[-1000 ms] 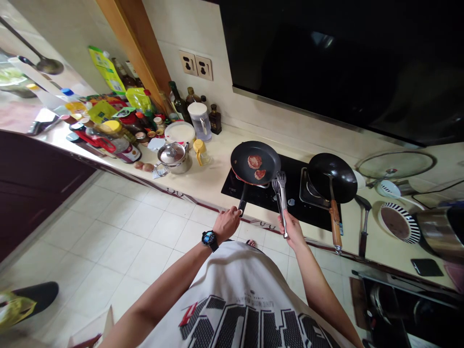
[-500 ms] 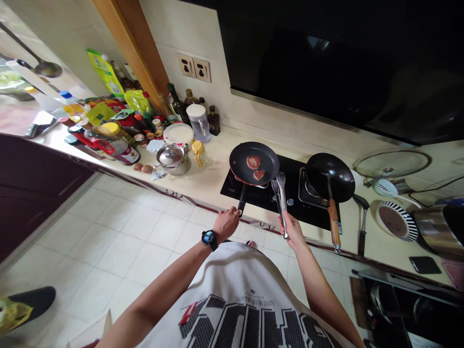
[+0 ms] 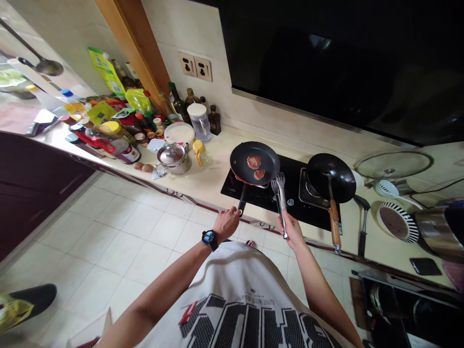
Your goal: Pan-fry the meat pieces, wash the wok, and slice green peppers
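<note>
A black frying pan [image 3: 242, 155] sits on the left burner of the black stove [image 3: 292, 188] with two pieces of browning meat [image 3: 254, 162] in it. My left hand [image 3: 226, 223], with a watch on the wrist, is closed round the end of the pan's handle [image 3: 242, 198]. My right hand [image 3: 293, 231] grips metal tongs [image 3: 280, 193]; their tips hang just right of the pan's rim, clear of the meat.
A black wok [image 3: 331, 176] with a wooden handle rests on the right burner. Right of it lie a ladle, a striped plate [image 3: 398, 221], a glass lid and a phone [image 3: 425, 266]. A small lidded pot [image 3: 173, 158], jars and bottles crowd the counter at left.
</note>
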### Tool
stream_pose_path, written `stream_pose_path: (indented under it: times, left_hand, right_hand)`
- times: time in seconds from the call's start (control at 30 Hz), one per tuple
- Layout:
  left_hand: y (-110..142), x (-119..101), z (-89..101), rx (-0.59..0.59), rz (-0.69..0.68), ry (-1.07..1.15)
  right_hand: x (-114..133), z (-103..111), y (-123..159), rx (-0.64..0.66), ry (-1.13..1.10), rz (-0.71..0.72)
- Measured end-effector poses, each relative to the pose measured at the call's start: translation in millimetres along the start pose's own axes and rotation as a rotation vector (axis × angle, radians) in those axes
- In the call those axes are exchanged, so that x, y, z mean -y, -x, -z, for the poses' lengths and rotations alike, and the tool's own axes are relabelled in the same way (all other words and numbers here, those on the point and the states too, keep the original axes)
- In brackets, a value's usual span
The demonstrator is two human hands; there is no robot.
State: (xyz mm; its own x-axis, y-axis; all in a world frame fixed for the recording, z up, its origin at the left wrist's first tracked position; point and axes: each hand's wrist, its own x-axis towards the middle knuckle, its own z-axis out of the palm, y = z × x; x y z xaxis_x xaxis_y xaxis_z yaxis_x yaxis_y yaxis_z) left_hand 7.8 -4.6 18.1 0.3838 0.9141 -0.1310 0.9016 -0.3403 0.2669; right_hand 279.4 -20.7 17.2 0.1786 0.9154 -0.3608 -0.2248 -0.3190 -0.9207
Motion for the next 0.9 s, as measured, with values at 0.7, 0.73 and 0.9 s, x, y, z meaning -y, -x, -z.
stream_pose_path:
  times: [0.7, 0.73, 0.9]
  left_hand:
    - [0.1, 0.1, -1.9, -0.003, 0.007, 0.007]
    - [0.1, 0.1, -1.9, -0.003, 0.009, 0.004]
    - [0.2, -0.3, -0.3, -0.007, -0.001, 0.0]
  right_hand:
    - [-4.9, 3.2, -1.1, 0.003, 0.0, 0.007]
    - [-5.0, 3.3, -1.0, 0.002, 0.0, 0.008]
    - [-4.8, 3.0, -0.3, 0.001, -0.01, -0.003]
